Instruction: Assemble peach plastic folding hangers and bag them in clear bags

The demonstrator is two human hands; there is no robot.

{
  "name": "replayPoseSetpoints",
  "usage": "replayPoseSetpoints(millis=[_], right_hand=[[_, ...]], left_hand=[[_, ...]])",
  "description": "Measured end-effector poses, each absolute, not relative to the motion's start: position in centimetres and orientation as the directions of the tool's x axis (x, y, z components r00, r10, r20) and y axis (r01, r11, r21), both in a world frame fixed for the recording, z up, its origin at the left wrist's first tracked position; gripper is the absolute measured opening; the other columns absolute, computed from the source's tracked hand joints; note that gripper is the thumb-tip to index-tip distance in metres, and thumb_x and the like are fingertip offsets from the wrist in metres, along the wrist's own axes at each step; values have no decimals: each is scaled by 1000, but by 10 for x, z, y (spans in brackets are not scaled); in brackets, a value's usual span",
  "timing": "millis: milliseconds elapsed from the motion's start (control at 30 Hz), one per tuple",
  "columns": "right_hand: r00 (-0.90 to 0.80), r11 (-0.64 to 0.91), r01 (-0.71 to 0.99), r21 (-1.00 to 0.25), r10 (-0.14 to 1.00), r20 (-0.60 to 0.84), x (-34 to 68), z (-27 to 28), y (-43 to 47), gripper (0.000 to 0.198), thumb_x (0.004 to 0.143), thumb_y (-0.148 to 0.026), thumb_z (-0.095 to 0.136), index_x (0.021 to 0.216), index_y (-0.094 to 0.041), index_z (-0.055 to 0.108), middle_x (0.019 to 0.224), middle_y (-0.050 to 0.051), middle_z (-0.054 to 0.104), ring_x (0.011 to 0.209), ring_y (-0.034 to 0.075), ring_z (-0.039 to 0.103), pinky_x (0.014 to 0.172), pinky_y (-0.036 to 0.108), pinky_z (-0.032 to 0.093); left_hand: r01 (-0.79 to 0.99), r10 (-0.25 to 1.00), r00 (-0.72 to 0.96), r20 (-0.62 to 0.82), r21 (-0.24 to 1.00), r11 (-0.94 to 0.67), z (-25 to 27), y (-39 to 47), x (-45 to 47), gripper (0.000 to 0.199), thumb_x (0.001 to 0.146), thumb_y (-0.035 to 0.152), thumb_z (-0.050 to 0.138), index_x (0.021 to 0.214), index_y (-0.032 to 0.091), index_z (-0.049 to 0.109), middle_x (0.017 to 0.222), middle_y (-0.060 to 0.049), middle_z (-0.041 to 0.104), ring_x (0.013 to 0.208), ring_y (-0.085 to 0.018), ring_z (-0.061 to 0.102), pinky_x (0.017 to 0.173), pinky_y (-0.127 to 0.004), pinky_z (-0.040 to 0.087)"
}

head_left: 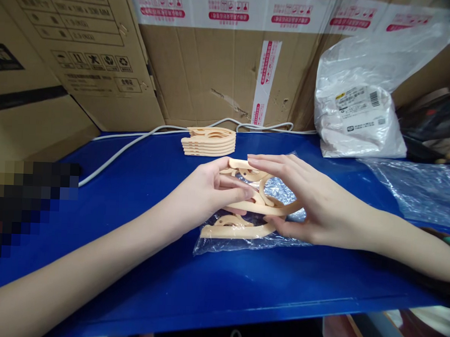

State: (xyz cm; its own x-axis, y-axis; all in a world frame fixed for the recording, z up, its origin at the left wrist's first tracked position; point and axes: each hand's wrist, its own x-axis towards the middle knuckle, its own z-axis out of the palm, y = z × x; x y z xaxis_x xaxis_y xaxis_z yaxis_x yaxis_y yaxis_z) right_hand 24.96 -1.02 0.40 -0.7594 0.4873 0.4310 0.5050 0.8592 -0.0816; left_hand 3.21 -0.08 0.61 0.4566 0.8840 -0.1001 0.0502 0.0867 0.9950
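A beige plastic folding hanger (275, 209) is between my two hands, just above the table. My left hand (214, 188) pinches its left part between thumb and fingers. Curved round its right end, my right hand (306, 197) has its fingertips on the far bar and its thumb low on the near side. Beneath lies another beige hanger (240, 232) on a clear plastic bag (221, 245); my right thumb is close to its right end. Parts of both hangers are hidden by my fingers. Behind my hands, several similar folded hangers form a neat stack (209, 143).
The blue table (149, 274) backs onto cardboard boxes (207, 73). A white cable (125, 147) runs along the rear and left. At the back right stands a white plastic package (357, 114), with clear plastic film (406, 186) in front. A pixelated dark patch covers the left edge.
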Motion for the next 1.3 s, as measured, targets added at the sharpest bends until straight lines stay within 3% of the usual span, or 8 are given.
replayPoseSetpoints(millis=[133, 267, 433, 600, 767, 1033, 1200, 1300], right_hand=[[-693, 807, 588, -58, 540, 478, 248, 3, -11, 66, 87, -35, 63, 144, -14, 36, 138, 16, 54, 124, 29, 52, 98, 44, 47], [-663, 785, 619, -28, 542, 516, 248, 2, -10, 67, 87, -34, 63, 144, -11, 37, 136, 17, 54, 121, 27, 54, 95, 40, 49], [-718, 812, 583, 25, 500, 484, 245, 3, -11, 65, 85, -32, 65, 143, -14, 40, 127, 14, 61, 111, 28, 57, 90, 43, 50], [-748, 847, 531, -30, 485, 454, 239, 4, -15, 67, 86, -31, 66, 144, -13, 39, 133, 14, 59, 116, 26, 55, 96, 40, 48], [-740, 848, 528, -47, 486, 466, 237, 3, -17, 66, 86, -32, 65, 143, -11, 40, 133, 16, 57, 115, 25, 55, 95, 40, 49], [-767, 862, 505, -34, 467, 439, 238, 6, -16, 66, 86, -32, 64, 143, -13, 37, 142, 16, 54, 118, 28, 53, 99, 45, 45], [-762, 855, 516, -53, 486, 427, 237, 5, -17, 67, 82, -30, 66, 141, -13, 41, 135, 16, 58, 113, 29, 55, 94, 47, 49], [-767, 851, 523, -44, 492, 411, 243, 11, -14, 67, 83, -33, 65, 143, -16, 40, 131, 14, 60, 111, 30, 56, 92, 50, 51]], left_hand=[[36, 903, 414, -110, 994, 105, 6, -2, 33, 42, 80, 17, 77, 116, 13, 56, 93, -6, 76, 79, -20, 75, 68, -28, 63], [53, 922, 379, -76, 997, 61, 6, -1, 32, 43, 77, 21, 80, 113, 15, 57, 101, -6, 75, 85, -18, 73, 66, -24, 61], [180, 939, 339, -62, 984, 0, 5, 3, 29, 38, 76, 32, 80, 106, 18, 61, 81, -1, 74, 71, -13, 69, 56, -17, 54], [239, 949, 316, -23, 969, -56, 10, 3, 31, 35, 75, 28, 79, 101, 18, 58, 64, 6, 66, 47, -7, 55, 43, -15, 44], [311, 954, 296, 43, 940, -139, 13, 0, 33, 30, 76, 26, 76, 99, 19, 57, 60, 8, 61, 44, -6, 50, 42, -16, 39], [257, 941, 333, 51, 956, -143, 12, 0, 33, 35, 74, 23, 76, 100, 20, 53, 82, 0, 74, 74, -19, 72, 59, -24, 52], [237, 928, 372, 22, 964, -118, 10, 0, 34, 38, 76, 26, 77, 103, 20, 51, 88, -2, 75, 82, -21, 74, 63, -25, 55], [323, 918, 388, 80, 921, -217, 8, 2, 31, 46, 79, 38, 74, 114, 19, 51, 101, -7, 73, 91, -24, 72, 67, -28, 56]])
